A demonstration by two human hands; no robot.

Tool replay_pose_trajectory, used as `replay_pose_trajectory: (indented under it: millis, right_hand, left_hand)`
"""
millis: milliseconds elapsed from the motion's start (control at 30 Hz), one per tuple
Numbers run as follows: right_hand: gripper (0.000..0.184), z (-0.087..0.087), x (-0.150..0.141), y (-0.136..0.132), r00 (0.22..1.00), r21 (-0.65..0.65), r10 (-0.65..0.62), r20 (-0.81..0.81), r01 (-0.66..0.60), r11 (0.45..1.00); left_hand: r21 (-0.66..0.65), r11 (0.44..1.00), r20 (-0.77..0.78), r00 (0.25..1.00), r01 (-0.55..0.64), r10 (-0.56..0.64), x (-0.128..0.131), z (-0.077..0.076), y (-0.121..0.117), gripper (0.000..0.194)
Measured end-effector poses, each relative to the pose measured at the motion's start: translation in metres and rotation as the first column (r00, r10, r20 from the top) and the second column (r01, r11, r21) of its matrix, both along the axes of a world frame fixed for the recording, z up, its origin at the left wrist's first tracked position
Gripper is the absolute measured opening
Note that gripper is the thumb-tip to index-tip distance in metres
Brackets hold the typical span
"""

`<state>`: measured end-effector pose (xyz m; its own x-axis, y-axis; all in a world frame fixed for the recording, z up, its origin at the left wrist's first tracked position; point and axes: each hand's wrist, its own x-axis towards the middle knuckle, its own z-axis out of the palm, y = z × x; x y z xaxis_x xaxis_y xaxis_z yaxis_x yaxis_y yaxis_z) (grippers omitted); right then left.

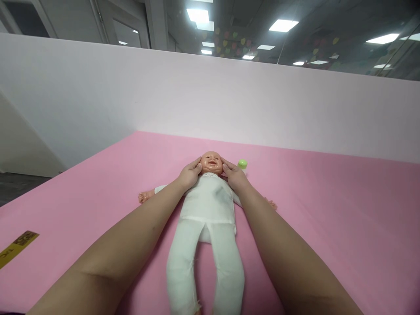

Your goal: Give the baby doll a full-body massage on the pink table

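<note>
Pink tabletop meets a white wall. Toward that wall points the baby doll, face up, long axis running to it, head nearest, legs farthest. My left hand and right hand grasp its head's sides, fingers cupped.

1. A broad, flat, smooth pink surface carried everything, its far edge running straight.
2. A baby doll with a shiny, flesh-toned head and a white cloth body lay face up along its middle, head toward the far edge, arms spread, legs pointing nearer.
3. A small container with a round, light-green lid stood near the doll's head, partly hidden.
4. A flat yellow strip with dark markings lay at the near left, cut off by the view.
</note>
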<state>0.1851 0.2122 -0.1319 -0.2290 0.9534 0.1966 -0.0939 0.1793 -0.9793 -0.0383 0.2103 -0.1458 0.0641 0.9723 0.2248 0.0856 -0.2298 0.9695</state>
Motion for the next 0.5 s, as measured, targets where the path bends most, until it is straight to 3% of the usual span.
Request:
replay_pose_trajectory:
  millis: [133, 300, 500]
  right_hand:
    - [0.063, 0.005, -0.001, -0.005, 0.985, 0.106, -0.092, 0.145, 0.077, 0.991]
    - [0.090, 0.015, -0.007, -0.018, 0.937, 0.176, -0.191, 0.291, 0.143, 0.974]
    - [0.092, 0.013, -0.010, -0.019, 0.927, 0.161, -0.225, 0.300, 0.184, 0.970]
  left_hand:
    - [0.037, 0.999, -0.122, 0.992, -0.027, 0.031, -0.002, 0.005, -0.006, 0.081]
    - [0.044, 0.997, -0.332, 0.940, -0.070, 0.081, -0.001, 0.013, -0.014, 0.106]
    - [0.065, 0.997, -0.352, 0.933, -0.051, 0.071, 0.001, 0.013, -0.014, 0.103]
